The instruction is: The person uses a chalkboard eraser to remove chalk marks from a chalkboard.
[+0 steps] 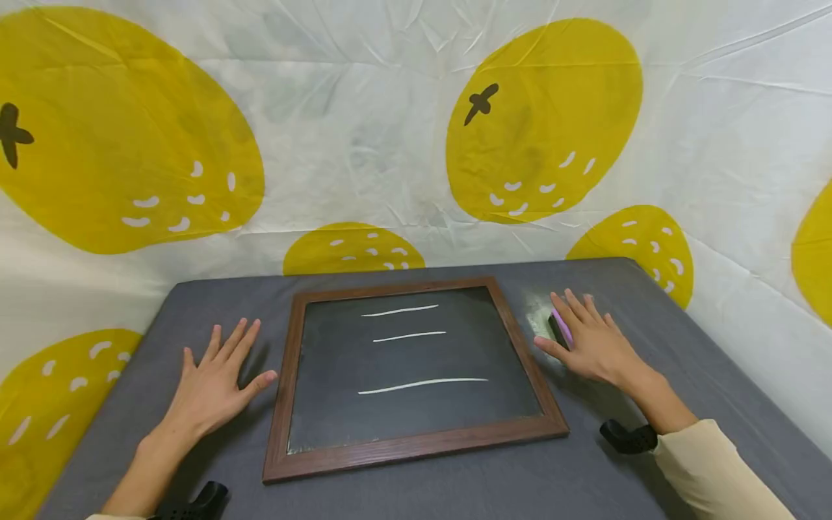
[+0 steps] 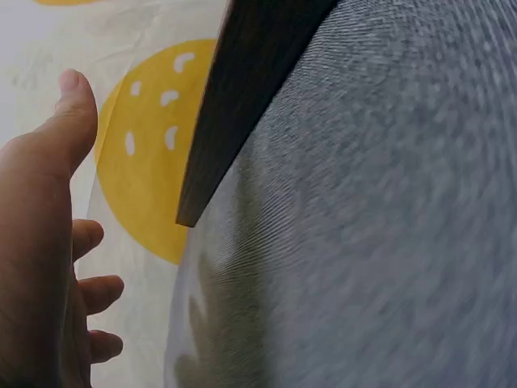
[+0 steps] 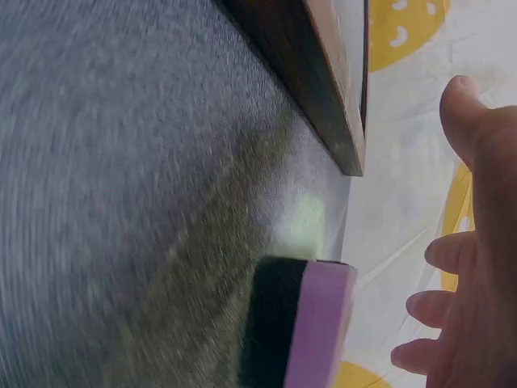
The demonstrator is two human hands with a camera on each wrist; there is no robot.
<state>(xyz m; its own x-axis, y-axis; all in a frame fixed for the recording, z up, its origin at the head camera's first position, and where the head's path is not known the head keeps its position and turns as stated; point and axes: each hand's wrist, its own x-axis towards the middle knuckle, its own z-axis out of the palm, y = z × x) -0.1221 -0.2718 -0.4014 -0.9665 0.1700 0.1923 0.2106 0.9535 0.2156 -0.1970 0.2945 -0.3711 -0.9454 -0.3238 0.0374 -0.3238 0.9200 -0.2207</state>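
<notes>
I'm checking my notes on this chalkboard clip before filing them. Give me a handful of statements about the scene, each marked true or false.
1. The chalkboard bears three white chalk lines. True.
2. The left hand grips the board's wooden frame. False: it lies flat with fingers spread on the grey table, left of the frame and apart from it.
3. A pink-backed eraser lies by the right hand, to the right of the board. True.
4. The right hand is clenched into a fist. False: its fingers are extended over the eraser.
5. The backdrop is plain blue. False: it is white with large yellow fruit shapes.
</notes>
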